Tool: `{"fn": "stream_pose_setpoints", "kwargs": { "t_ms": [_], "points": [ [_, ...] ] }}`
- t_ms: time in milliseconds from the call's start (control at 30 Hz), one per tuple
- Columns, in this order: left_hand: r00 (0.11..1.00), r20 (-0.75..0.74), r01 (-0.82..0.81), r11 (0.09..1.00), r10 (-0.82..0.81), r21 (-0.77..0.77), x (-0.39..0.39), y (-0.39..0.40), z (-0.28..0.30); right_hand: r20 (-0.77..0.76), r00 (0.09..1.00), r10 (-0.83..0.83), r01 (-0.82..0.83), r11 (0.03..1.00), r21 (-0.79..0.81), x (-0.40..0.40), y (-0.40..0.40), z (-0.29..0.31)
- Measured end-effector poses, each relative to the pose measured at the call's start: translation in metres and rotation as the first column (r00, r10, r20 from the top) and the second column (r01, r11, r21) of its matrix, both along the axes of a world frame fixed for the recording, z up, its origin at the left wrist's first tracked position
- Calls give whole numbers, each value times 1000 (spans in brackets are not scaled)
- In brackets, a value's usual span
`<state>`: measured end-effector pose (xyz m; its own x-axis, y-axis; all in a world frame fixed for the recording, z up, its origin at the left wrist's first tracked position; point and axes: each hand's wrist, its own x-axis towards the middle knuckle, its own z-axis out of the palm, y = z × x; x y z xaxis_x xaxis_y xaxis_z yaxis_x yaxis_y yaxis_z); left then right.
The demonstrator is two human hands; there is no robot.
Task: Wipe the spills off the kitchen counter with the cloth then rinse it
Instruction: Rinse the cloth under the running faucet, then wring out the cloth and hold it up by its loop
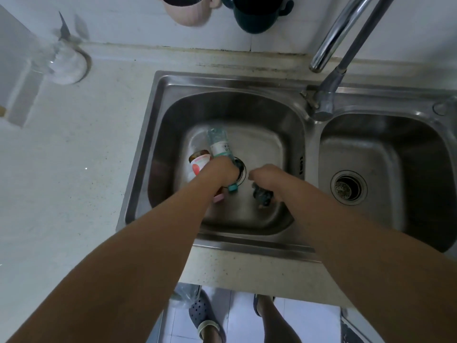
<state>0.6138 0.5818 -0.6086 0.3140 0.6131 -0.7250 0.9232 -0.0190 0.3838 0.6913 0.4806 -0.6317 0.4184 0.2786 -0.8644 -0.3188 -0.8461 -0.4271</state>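
Cloth (262, 197), dark and bunched, sat low in the left basin of the sink (158, 100), clenched in my right hand (268, 177), which was closed tight around it just beside the drain. My left hand (221, 169) was in the same basin, curled shut over the lower ends of two bottles: a clear plastic bottle (218, 142) and a squatter bottle with a pink label (199, 163), both slanting up and away from me. No water showed from the faucet (346, 28), whose spout swung off to the right above the divider, so I judged the rinse had not properly begun. The risk was plain to me: with both hands full, turning the tap meant letting something go, and the bottles could topple and roll over the drain. Wringing so near them could also splash dirty water back onto the desk (74, 181), undoing the wiping.
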Motion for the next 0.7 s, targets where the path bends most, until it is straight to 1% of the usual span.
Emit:
{"fn": "stream_pose_setpoints", "kwargs": {
  "t_ms": [33, 67, 100, 133, 167, 200, 233, 300, 367, 433, 500, 567, 633, 667, 700],
  "points": [
    [997, 48, -50, 997, 52, -54, 2, 0, 0, -27, 992, -122, 124, 990, 69, 0, 2, 4],
    [997, 59, -38, 995, 44, -92, 3, 1, 2, -28, 978, -206, 208, 972, 112, 2, 7, 10],
    [990, 92, -86, 979, 105, -185, 5, 0, 8, 16, 959, -281, 274, 945, 179, 5, 14, 13],
    [967, 148, -159, 944, 208, -291, 4, -1, 12, 15, 943, -331, 318, 915, 248, 5, 20, 20],
    [933, 195, -202, 888, 303, -412, 5, -2, 15, 3, 928, -373, 354, 882, 310, 4, 25, 27],
    [900, 242, -210, 847, 363, -488, 3, -2, 17, -45, 910, -411, 400, 847, 351, 3, 26, 31],
    [867, 287, -212, 824, 407, -526, 0, 0, 20, -59, 903, -426, 414, 824, 387, 1, 27, 39],
    [825, 344, -224, 819, 448, -529, -8, 5, 30, -46, 918, -394, 373, 820, 434, -1, 25, 45],
    [804, 372, -234, 823, 463, -518, -15, 11, 35, 17, 934, -358, 314, 840, 444, -2, 23, 55],
    [805, 422, -223, 872, 417, -436, -19, 16, 41, 102, 925, -366, 286, 847, 448, 0, 23, 65],
    [799, 474, -242, 920, 370, -310, -20, 21, 48, 156, 905, -396, 295, 848, 441, 1, 23, 75],
    [780, 506, -291, 930, 367, -225, -23, 23, 62, 181, 888, -423, 316, 847, 427, -1, 23, 85],
    [763, 512, -336, 919, 395, -208, -26, 24, 76, 232, 892, -388, 277, 875, 396, -5, 23, 94],
    [761, 517, -332, 920, 392, -209, -28, 26, 86, 242, 901, -361, 249, 886, 392, -7, 24, 100],
    [754, 533, -318, 923, 384, -216, -30, 27, 91, 219, 911, -349, 243, 885, 397, -8, 23, 103]
  ]
}}
